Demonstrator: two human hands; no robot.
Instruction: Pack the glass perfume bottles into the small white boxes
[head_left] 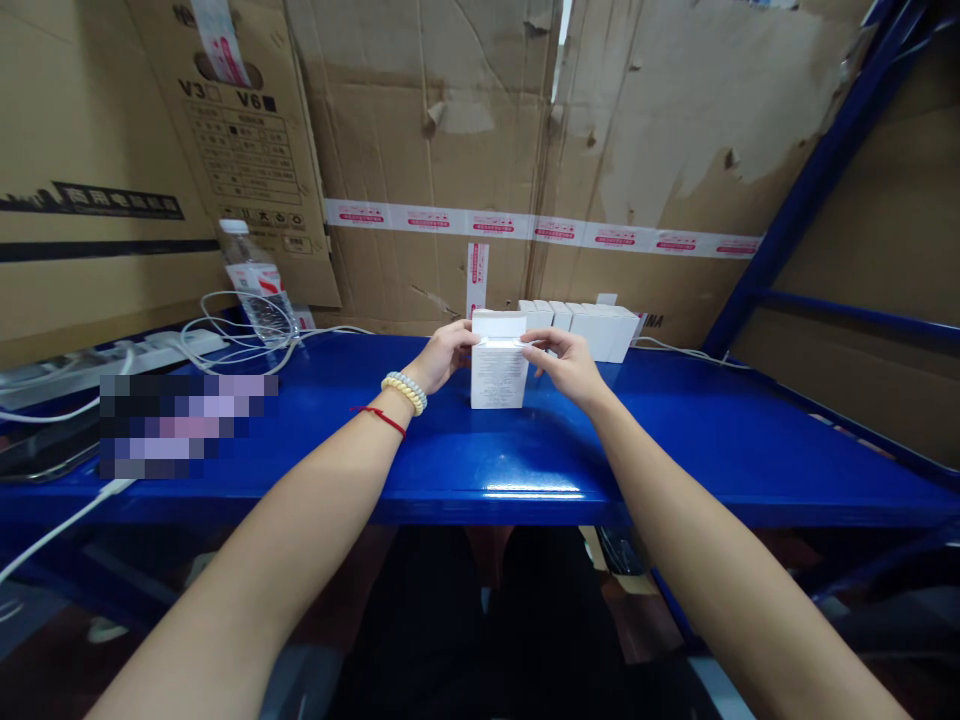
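A small white box (498,378) with fine print on its front stands upright on the blue table (487,460), its top flap raised. My left hand (444,355) grips the box at its upper left edge, fingers partly hidden behind it. At the upper right edge, my right hand (566,362) has thumb and fingers on the box near the flap. Several white boxes (604,332) stand in a row just behind my right hand, against the cardboard.
A plastic bottle (262,290) stands at the back left among white cables (202,345) and a power strip (161,352). A phone (49,455) lies at the left edge. Cardboard (420,120) walls the back; a blue metal post (810,170) rises at right.
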